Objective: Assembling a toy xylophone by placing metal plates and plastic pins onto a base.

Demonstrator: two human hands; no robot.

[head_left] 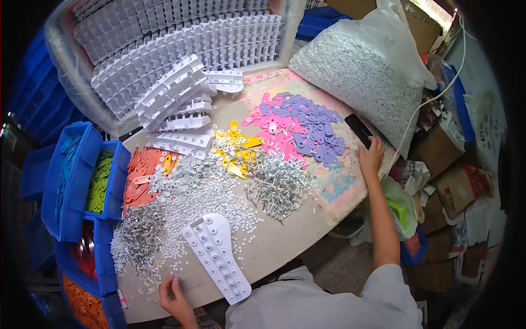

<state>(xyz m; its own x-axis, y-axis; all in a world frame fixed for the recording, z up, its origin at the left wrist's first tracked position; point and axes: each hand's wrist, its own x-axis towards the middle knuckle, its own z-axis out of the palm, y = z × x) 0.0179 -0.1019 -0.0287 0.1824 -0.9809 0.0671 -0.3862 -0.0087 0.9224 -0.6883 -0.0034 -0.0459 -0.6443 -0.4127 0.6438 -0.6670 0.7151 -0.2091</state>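
Observation:
At the right side of the table, my right hand (372, 156) grips the near end of a slim black rectangular device, like a phone (357, 128). My left hand (174, 299) is at the front edge, fingers curled in; whether anything small is between them cannot be made out. Beside it lies a white curved plastic tray (217, 257) with rows of round seats, some holding metal pins. Beyond the tray spread small white plastic rings (205, 200). Metal pins lie in two heaps, one at the left (139, 233) and one at the centre (278, 183).
Pink (268, 123), purple (318, 123), yellow (235, 159) and coral (139, 181) flat tabs lie in piles. White moulded strips (178, 93) are stacked before a lined crate (282, 49). Blue bins (76, 219) line the left; a bulging clear bag (356, 60) sits back right.

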